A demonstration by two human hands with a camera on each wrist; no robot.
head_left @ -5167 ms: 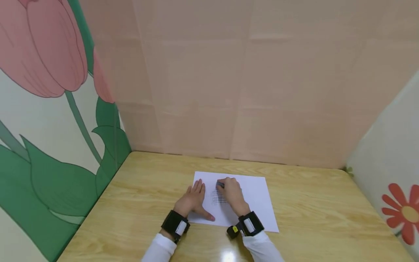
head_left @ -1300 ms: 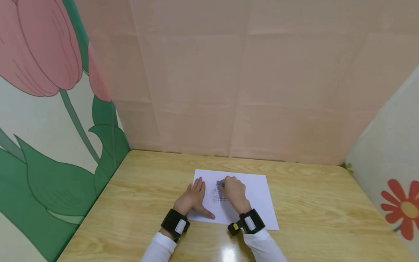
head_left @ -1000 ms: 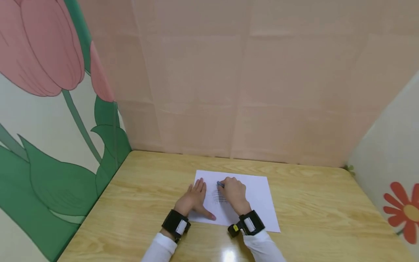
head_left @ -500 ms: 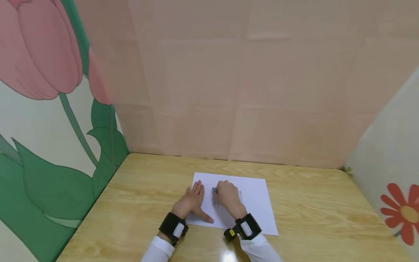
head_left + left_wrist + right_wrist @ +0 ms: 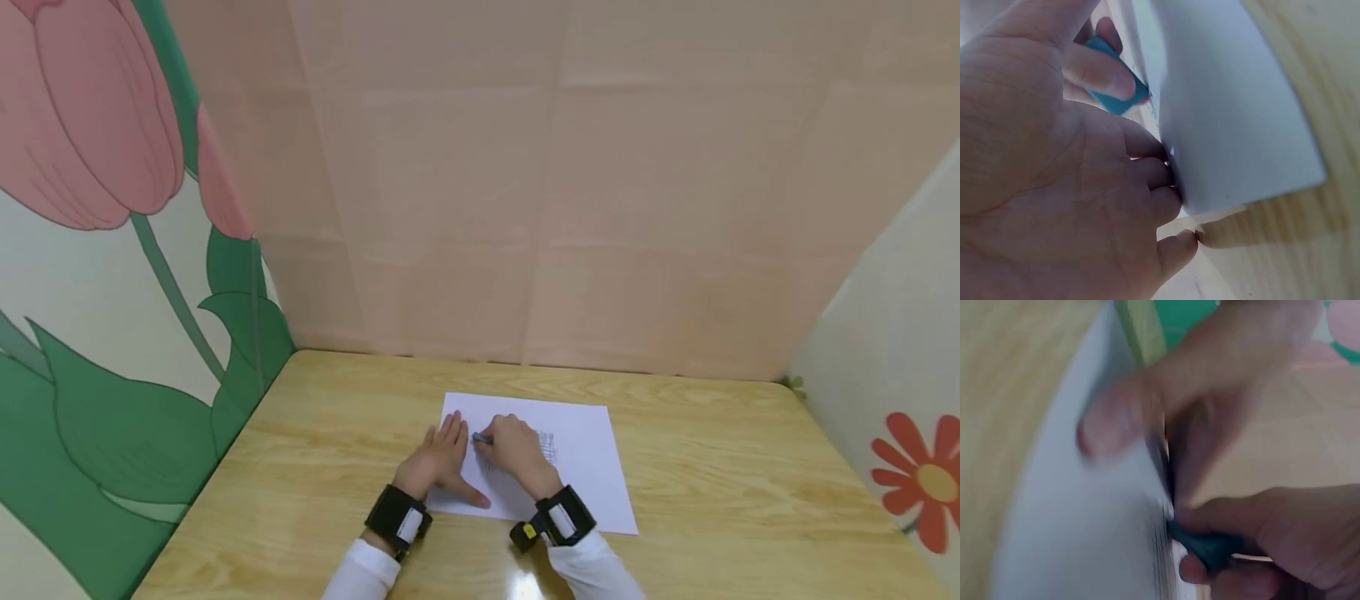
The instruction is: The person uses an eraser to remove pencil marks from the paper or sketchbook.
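A white sheet of paper point(image 5: 588, 479) lies on the wooden table point(image 5: 712, 467). My left hand point(image 5: 444, 450) lies flat on the sheet's left part, fingers straight and thumb spread; the same left hand point(image 5: 1054, 200) fills its wrist view. My right hand point(image 5: 510, 446) pinches a small blue eraser point(image 5: 480, 437) against the paper just beside the left fingertips. The eraser point(image 5: 1113, 97) shows between fingers in the left wrist view, and the eraser point(image 5: 1210, 547) is blurred in the right wrist view. Dark pencil hatching point(image 5: 548, 446) shows right of the right hand.
Panels stand close round the table: a tulip picture point(image 5: 112, 250) on the left, a plain pink wall point(image 5: 562, 208) behind, a red flower picture point(image 5: 918, 483) on the right. Both wrists wear black bands.
My right hand slid left with the eraser, up to the left fingertips. The hatching it covered now shows on its right. The left hand stayed put.
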